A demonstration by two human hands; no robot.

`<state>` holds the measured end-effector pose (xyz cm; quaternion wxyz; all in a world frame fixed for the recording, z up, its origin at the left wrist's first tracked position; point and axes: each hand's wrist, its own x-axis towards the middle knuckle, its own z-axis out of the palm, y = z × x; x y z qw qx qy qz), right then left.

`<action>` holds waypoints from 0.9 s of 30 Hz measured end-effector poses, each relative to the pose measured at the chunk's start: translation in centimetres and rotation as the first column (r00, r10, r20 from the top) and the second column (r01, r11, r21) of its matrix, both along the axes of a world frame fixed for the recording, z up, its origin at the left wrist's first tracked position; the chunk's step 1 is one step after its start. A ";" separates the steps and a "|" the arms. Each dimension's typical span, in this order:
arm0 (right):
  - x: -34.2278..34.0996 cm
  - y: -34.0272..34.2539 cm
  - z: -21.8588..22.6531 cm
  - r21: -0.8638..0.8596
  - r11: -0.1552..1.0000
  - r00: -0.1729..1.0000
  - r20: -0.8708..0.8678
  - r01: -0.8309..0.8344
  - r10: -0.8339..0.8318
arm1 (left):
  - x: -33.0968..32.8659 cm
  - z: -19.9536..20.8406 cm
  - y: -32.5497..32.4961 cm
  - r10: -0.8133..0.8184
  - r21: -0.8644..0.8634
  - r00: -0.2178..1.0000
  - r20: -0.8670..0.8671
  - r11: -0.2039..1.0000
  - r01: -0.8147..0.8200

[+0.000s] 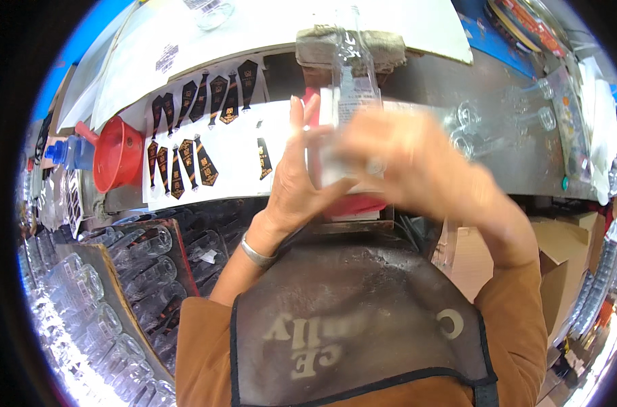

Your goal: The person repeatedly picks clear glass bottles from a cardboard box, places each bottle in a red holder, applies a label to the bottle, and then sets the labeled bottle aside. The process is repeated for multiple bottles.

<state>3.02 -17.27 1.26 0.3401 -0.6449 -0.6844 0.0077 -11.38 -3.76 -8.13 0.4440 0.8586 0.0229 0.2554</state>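
Note:
A clear glass bottle (354,61) lies on the bench in front of me, its neck pointing away and resting by a worn, cloth-topped block (383,49). Small print shows on its side. Its near end is partly hidden by my hands. My left hand (291,180) is at the bottle's left side, fingers stretched and thumb apart; whether it touches the glass is unclear. Over the bottle's near part is my right hand (407,152), smeared by motion, its fingers hard to make out. Something red (356,203) lies beneath the bottle's near end.
Left of the bottle, a white sheet (237,152) carries several black-and-gold tie-shaped decals (203,163). A red plastic scoop (118,154) sits farther left. Clear glassware (468,119) lies on the right of the bench. Bottle-filled crates (152,268) stand lower left, cardboard boxes (559,251) lower right.

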 end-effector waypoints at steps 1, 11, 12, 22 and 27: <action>2.2 0.9 -0.3 0.073 0.993 0.995 0.019 0.091 -0.093 | -0.1 0.2 0.0 -0.017 -0.005 1.000 -0.012 1.000 0.017; 4.4 -0.3 -1.3 0.054 0.982 0.978 -0.115 0.180 -0.173 | -0.3 -0.3 1.7 -0.171 -0.139 0.981 -0.091 0.978 0.158; 5.4 -0.1 -1.3 0.106 0.959 0.957 -0.156 0.262 -0.245 | -0.4 -0.4 1.8 -0.174 -0.153 0.980 -0.094 0.976 0.158; 5.8 -1.9 -3.9 0.143 0.940 0.910 -0.331 0.311 -0.250 | -0.1 -0.1 1.1 -0.166 -0.319 0.982 -0.090 0.939 0.129; 2.4 -4.8 -6.1 0.212 0.968 0.935 -0.351 0.130 -0.049 | 0.0 -0.3 1.0 -0.160 -0.318 0.981 -0.110 0.941 0.118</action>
